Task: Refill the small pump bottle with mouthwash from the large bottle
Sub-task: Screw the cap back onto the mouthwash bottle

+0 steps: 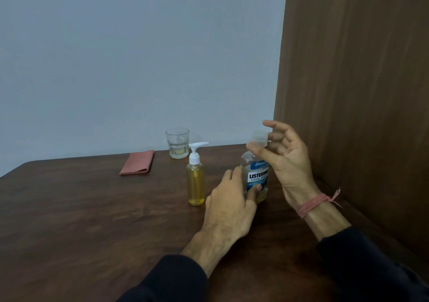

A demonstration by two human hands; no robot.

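Left hand (232,199) grips Listerine bottle (256,178) upright on bench (92,209); right hand (282,155) fingers pinch its clear cap (260,137). Pump bottle (195,178) just left, nearly full of yellow liquid. Glass (177,142) behind, little liquid.

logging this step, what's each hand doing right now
Left hand: grips the mouthwash bottle low on its body, upright on the table.
Right hand: pinches the bottle's clear cap.
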